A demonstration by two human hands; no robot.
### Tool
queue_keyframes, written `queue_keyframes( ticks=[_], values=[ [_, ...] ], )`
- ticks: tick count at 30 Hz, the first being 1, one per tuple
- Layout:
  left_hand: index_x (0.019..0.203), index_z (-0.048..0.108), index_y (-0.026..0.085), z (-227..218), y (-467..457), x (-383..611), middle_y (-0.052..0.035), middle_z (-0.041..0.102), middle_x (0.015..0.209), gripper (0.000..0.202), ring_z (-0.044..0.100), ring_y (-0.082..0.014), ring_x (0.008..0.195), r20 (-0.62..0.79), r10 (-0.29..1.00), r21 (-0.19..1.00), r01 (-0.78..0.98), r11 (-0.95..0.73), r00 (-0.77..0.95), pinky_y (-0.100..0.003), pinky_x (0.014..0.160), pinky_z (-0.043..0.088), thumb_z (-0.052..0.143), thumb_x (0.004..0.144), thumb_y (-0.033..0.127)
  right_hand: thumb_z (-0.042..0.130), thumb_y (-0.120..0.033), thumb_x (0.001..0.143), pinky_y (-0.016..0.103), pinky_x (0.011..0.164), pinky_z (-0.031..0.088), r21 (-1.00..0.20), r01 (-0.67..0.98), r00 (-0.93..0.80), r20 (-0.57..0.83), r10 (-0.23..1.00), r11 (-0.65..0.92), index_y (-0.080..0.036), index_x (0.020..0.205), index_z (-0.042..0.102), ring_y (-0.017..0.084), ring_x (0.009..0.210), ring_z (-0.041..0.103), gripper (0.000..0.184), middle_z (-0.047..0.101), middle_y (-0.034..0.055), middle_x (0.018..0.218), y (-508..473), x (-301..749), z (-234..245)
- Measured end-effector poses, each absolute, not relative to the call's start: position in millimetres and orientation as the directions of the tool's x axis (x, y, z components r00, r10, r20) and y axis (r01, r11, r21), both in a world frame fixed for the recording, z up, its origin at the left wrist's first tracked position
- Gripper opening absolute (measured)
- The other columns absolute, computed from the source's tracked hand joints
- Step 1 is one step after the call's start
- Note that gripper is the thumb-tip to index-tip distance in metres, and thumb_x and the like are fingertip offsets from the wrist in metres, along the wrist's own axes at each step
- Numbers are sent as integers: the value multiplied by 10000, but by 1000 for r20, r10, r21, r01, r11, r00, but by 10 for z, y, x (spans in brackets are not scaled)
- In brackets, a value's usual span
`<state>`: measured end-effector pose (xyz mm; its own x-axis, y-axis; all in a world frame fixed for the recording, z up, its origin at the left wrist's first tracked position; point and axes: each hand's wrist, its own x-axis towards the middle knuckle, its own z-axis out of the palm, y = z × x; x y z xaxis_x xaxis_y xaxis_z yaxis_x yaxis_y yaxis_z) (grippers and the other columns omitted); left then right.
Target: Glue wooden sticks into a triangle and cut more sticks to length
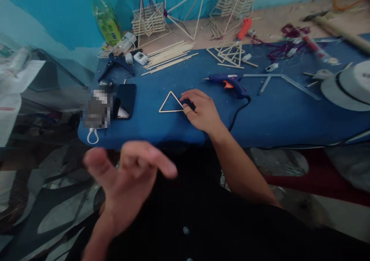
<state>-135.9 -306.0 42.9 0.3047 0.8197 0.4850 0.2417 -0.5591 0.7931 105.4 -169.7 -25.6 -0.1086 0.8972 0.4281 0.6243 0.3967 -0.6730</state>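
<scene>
A small triangle of thin wooden sticks (171, 111) lies on the blue table. At its right corner my right hand (200, 110) pinches the frame between thumb and fingers. Nearer the camera, my left hand (130, 172) is raised in front of the table edge, thumb and fingers apart, holding nothing. A blue hot glue gun (228, 81) with an orange trigger rests to the right of my right hand. Beyond the triangle is a pile of loose wooden sticks (170, 56).
Along the wall stand stick structures (148, 22), a green-labelled bottle (106, 22) and an orange lighter-like object (245, 29). A phone (127, 99) lies left, glue sticks (281, 76) right. A white round container (348, 85) and a hammer (341, 31) are farther right.
</scene>
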Motion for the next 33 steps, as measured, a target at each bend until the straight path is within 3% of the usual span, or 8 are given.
queue_keyframes(
  ticks=[2, 4, 7, 11, 15, 20, 28, 33],
  values=[
    [1706, 337, 531, 297, -2591, -1450, -57, 745, 1340, 990, 785, -297, 1160, 592, 778, 722, 291, -628, 209, -444, 883, 711, 838, 878, 741, 560, -199, 911, 566, 1157, 563, -672, 626, -100, 435, 895, 397, -248, 1041, 743, 333, 1249, 734, 230, 793, 114, 1286, -1687, 1058, -260],
    [1638, 486, 369, 196, -2205, -1481, -99, 747, 1376, 788, 762, -310, 1233, 560, 798, 679, 429, -596, 222, -474, 998, 681, 788, 953, 616, 534, -173, 885, 556, 1123, 574, -677, 634, -65, 436, 898, 375, -243, 1010, 740, 331, 1213, 742, 251, 803, 114, 1241, -1675, 1058, -270],
    [1626, 504, 286, 43, -1790, -1424, -135, 728, 1480, 777, 718, -346, 1332, 486, 827, 579, 604, -547, 283, -534, 1115, 624, 808, 939, 486, 524, -172, 861, 530, 1035, 594, -718, 633, 52, 413, 909, 290, -254, 964, 734, 318, 1082, 761, 247, 819, 90, 1093, -1665, 1054, -285],
    [1704, 425, 291, -160, -1442, -1334, -162, 712, 1549, 978, 701, -408, 1352, 360, 859, 524, 683, -509, 364, -589, 1147, 584, 882, 869, 516, 525, -198, 857, 460, 882, 602, -826, 533, 270, 372, 888, 184, -255, 909, 725, 271, 863, 746, 215, 796, 47, 891, -1687, 1040, -285],
    [1713, 427, 300, -200, -1269, -1315, -139, 713, 1573, 985, 701, -405, 1332, 308, 848, 521, 670, -529, 431, -582, 1188, 540, 868, 864, 535, 516, -208, 873, 402, 781, 570, -874, 446, 373, 376, 848, 191, -241, 880, 716, 236, 794, 728, 203, 769, 42, 838, -1733, 1028, -273],
    [1768, 349, 308, -31, -1236, -1253, -94, 767, 1476, 1047, 671, -398, 1363, 218, 859, 474, 719, -509, 464, -603, 1254, 468, 809, 830, 380, 504, -201, 892, 342, 719, 520, -911, 351, 407, 356, 841, 216, -230, 852, 694, 186, 738, 691, 196, 736, 17, 799, -1758, 1039, -279],
    [1782, 314, 346, 65, -1172, -1198, -80, 762, 1460, 1114, 647, -402, 1380, 160, 847, 455, 724, -519, 507, -632, 1274, 438, 770, 769, 279, 516, -193, 907, 332, 746, 519, -935, 296, 413, 312, 855, 198, -224, 858, 695, 183, 752, 681, 189, 723, 18, 805, -1752, 1044, -285],
    [1761, 355, 347, 18, -1168, -1207, -78, 774, 1441, 1102, 671, -398, 1361, 190, 851, 486, 706, -515, 490, -618, 1270, 451, 802, 755, 281, 581, -268, 916, 388, 871, 563, -857, 495, 261, 304, 916, 143, -227, 951, 747, 234, 904, 706, 175, 779, 58, 958, -1774, 1053, -228]
  ],
)
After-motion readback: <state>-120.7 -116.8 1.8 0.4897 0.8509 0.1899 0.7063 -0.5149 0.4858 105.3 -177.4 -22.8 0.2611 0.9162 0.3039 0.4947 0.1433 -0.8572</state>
